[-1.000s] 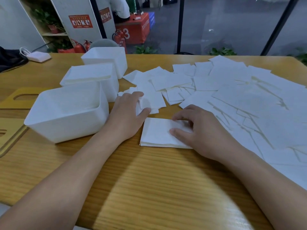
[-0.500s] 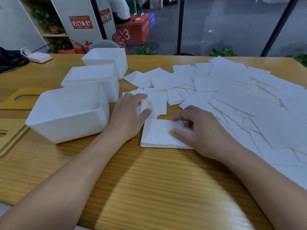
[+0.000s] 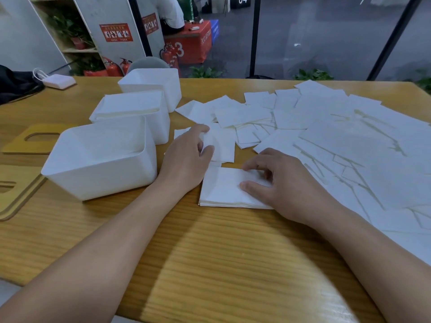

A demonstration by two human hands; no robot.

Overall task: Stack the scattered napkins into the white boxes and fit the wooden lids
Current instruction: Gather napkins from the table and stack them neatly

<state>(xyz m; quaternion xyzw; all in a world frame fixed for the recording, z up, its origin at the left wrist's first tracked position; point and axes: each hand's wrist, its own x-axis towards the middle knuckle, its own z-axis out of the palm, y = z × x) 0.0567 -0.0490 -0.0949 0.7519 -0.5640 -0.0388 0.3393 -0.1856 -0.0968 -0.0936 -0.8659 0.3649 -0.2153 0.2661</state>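
Left hand: your left hand (image 3: 186, 157) pinches one napkin (image 3: 219, 145) between thumb and fingers, just beyond the stack.
Right hand: your right hand (image 3: 286, 185) rests on the napkin stack (image 3: 224, 190), fingers bent with the tips pressing down, thumb flat on top.
Napkins: loose napkins (image 3: 326, 136) lie scattered across the right of the wooden table (image 3: 210, 264).
Boxes: nearest white box (image 3: 102, 164) sits just left of your left wrist; the middle box (image 3: 140, 113) is full of napkins; the far box (image 3: 154, 87) stands behind it.
Lids: a wooden lid (image 3: 30, 143) lies left of the boxes, another (image 3: 14, 192) at the table's left edge.
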